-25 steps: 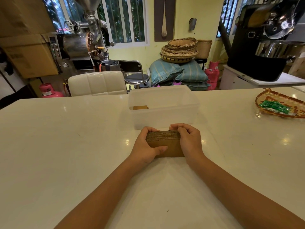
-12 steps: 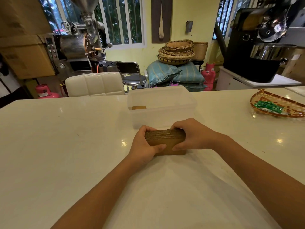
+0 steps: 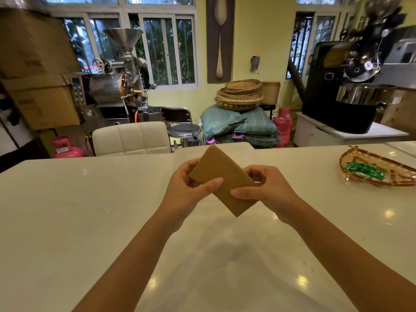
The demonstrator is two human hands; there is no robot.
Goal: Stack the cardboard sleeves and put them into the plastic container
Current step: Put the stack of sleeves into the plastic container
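Note:
A stack of brown cardboard sleeves point(image 3: 221, 176) hangs in the air above the white table, tilted so one corner points up and one down. My left hand point(image 3: 191, 188) grips its left side with the thumb across the front face. My right hand point(image 3: 265, 190) holds its right side. The translucent plastic container point(image 3: 243, 149) stands on the table right behind the stack. Most of it is hidden by the stack and my hands, so only part of its rim and side shows.
A woven tray point(image 3: 380, 174) with green packets lies at the table's right edge. A white chair point(image 3: 132, 138) stands behind the far edge. Roasting machines, baskets, sacks and pink gas cylinders fill the room beyond.
Both hands have lifted the stack off the table and turned it from lying flat to a tilted, diamond-like pose in front of the container.

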